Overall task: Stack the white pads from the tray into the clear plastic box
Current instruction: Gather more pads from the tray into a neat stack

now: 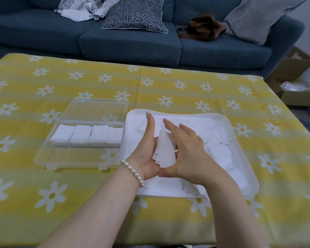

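White small stack of pads (pixel 164 152) pressed between both hands, left hand (pixel 147 149) and right hand (pixel 188 151) squaring it above the tray (pixel 240 140). Looks light, soft, slippery; clamp the flat faces. Clear plastic box (pixel 43 154) left, four stacks in.

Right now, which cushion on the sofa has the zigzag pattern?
The dark cushion in the middle of the sofa. It has white zigzags; the other cushion, at the right, is plain pale grey.
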Motion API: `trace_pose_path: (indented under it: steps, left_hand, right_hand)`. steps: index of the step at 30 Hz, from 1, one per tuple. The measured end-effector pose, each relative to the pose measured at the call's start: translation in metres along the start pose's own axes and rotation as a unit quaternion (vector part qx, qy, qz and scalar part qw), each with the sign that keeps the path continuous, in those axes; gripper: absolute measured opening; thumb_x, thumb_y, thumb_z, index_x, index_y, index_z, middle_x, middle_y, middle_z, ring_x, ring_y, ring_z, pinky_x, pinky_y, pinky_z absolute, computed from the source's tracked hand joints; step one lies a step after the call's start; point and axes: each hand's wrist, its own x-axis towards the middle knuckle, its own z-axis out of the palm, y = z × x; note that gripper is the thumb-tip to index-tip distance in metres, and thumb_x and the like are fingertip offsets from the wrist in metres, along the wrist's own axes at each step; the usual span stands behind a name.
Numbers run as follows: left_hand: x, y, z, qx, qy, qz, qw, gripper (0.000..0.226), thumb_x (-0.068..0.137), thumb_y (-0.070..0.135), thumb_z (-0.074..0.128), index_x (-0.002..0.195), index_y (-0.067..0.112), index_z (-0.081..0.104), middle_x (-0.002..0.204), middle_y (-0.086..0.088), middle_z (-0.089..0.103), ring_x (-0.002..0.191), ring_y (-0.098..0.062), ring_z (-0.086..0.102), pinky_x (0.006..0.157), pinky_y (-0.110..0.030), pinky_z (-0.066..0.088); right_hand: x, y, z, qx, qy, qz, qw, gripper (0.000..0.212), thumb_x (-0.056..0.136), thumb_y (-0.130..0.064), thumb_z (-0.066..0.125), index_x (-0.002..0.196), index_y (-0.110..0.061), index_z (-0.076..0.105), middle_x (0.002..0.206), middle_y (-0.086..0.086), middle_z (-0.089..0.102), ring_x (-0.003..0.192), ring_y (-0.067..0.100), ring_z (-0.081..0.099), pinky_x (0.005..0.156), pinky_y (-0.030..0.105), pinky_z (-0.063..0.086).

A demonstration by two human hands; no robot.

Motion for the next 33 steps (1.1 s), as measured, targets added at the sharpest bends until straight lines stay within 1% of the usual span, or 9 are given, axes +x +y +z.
trace_pose_path:
  steps: [4,7,9,12,17,22,25,29,33]
  left_hand:
    - [-0.0031,-0.0021,0.0016,0.045,-0.035,0.021,0.998,0.065,0.050,0.067,0.073,0.091,0.017,0.075,0.091,-0.002,0.071,0.086,-0.016,0.068,0.075,-0.028,0.055]
    - [-0.0046,-0.0015,0.0007,0.082,-0.039,0.023,0.996,0.075,0.033,0.043,0.094,0.096,0.014,0.066,0.082,-0.004,0.064,0.073,-0.015,0.063,0.059,-0.026,0.054]
    - [-0.0042,-0.0014,-0.0009,0.109,-0.037,0.025,0.993,0.064,0.042,0.034,0.094,0.095,0.013,0.067,0.087,-0.007,0.063,0.081,-0.019,0.063,0.061,-0.029,0.054]
    - [-0.0052,0.0002,0.0006,0.088,-0.037,0.031,0.995,0.018,0.074,0.022,0.071,0.091,0.014,0.071,0.090,-0.007,0.066,0.084,-0.018,0.066,0.070,-0.028,0.054]
    - [-0.0040,0.0004,-0.0042,0.089,-0.019,0.017,0.996,0.017,0.080,0.022,0.062,0.093,0.016,0.070,0.091,-0.004,0.065,0.084,-0.017,0.064,0.072,-0.030,0.051]
    - [-0.0041,-0.0007,-0.0022,0.068,-0.014,0.030,0.997,0.016,0.079,0.024,0.063,0.093,0.017,0.067,0.078,0.001,0.065,0.062,-0.011,0.059,0.056,-0.022,0.050]
    - [-0.0041,-0.0016,-0.0004,0.075,-0.026,0.031,0.996,0.035,0.082,0.037,0.059,0.108,0.014,0.063,0.096,-0.002,0.067,0.086,-0.015,0.063,0.076,-0.026,0.051]
    - [-0.0038,0.0009,0.0015,0.032,-0.031,-0.017,0.999,0.076,0.069,0.063,0.063,0.125,0.011,0.059,0.125,-0.012,0.053,0.118,-0.026,0.050,0.106,-0.038,0.035]
    - [-0.0028,-0.0019,0.0006,0.087,-0.007,-0.034,0.996,0.069,0.072,0.063,0.055,0.121,0.015,0.061,0.115,-0.008,0.063,0.106,-0.022,0.061,0.090,-0.036,0.049]
  right_hand:
    - [0.0025,0.0017,0.0003,-0.015,0.018,0.001,1.000,0.117,0.054,-0.043,0.084,0.147,-0.038,0.014,0.132,-0.013,0.039,0.133,0.009,0.021,0.106,0.026,0.014]
    - [0.0020,0.0008,-0.0013,-0.026,0.028,-0.001,0.999,0.111,0.055,-0.044,0.084,0.146,-0.031,0.022,0.129,-0.015,0.042,0.130,0.006,0.024,0.097,0.019,0.012]
    - [0.0017,0.0007,-0.0022,-0.040,0.033,-0.003,0.999,0.104,0.056,-0.044,0.084,0.144,-0.030,0.029,0.140,-0.012,0.035,0.133,0.006,0.019,0.102,0.022,0.013]
    - [0.0014,0.0001,-0.0018,-0.045,0.038,-0.001,0.998,0.085,0.059,-0.046,0.080,0.135,-0.031,0.043,0.147,-0.009,0.025,0.136,0.004,0.012,0.108,0.026,0.011]
    - [0.0010,0.0014,-0.0025,-0.040,0.033,0.005,0.999,0.090,0.058,-0.048,0.079,0.136,-0.034,0.038,0.148,-0.011,0.023,0.136,0.002,0.010,0.106,0.025,0.008]
    - [0.0018,0.0007,-0.0012,-0.053,0.028,0.006,0.998,0.097,0.055,-0.048,0.082,0.138,-0.035,0.034,0.148,-0.010,0.022,0.137,0.003,0.008,0.108,0.027,0.007]
    - [0.0020,0.0010,-0.0010,-0.072,0.040,0.005,0.997,0.082,0.060,-0.047,0.078,0.132,-0.034,0.043,0.150,-0.008,0.022,0.140,0.008,0.006,0.110,0.030,0.006]
    - [0.0017,0.0019,-0.0019,-0.080,0.025,0.012,0.996,0.088,0.060,-0.054,0.073,0.138,-0.034,0.038,0.152,-0.007,0.018,0.142,0.010,0.002,0.113,0.034,0.005]
    - [0.0016,0.0019,0.0022,-0.098,-0.004,0.024,0.995,0.101,0.058,-0.060,0.072,0.144,-0.032,0.027,0.152,-0.007,0.016,0.142,0.012,0.000,0.115,0.036,0.003]
